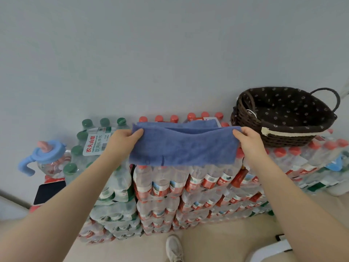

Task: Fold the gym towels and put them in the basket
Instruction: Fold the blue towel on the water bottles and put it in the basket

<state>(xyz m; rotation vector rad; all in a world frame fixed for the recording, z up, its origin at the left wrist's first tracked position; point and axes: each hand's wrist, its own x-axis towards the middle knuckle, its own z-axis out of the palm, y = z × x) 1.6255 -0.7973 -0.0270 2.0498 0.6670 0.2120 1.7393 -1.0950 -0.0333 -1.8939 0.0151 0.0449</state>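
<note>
Blue towel [181, 146] hangs stretched betw. both hands, folded over so a front layer drops down & a back edge shows just behind the top, above the stacked packs of water bottles [170, 186]. Left hand [124, 138] pinches the towel's top left corner w/ thumb over the cloth, right hand [247, 138] pinches the top right corner the same way. The dark wicker basket [251, 121] sits on the red-capped packs, just beyond & to the right of the right hand, not touching the towel.

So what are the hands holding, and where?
The towel: left hand pinches its top left corner, right hand its top right corner.
</note>
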